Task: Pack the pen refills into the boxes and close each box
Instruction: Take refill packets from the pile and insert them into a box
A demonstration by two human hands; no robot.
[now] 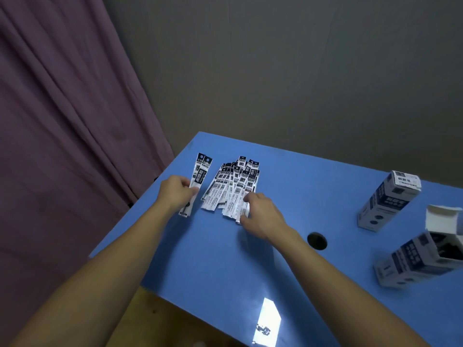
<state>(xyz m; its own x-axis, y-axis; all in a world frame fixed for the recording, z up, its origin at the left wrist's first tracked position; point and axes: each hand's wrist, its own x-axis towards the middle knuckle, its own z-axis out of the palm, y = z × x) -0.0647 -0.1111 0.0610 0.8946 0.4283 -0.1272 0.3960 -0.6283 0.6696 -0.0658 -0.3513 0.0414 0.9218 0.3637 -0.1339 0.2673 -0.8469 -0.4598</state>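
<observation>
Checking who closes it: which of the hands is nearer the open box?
Right. The right hand rests on the refill pile, left of the open box; the left hand, gripping refills, is farther left.
</observation>
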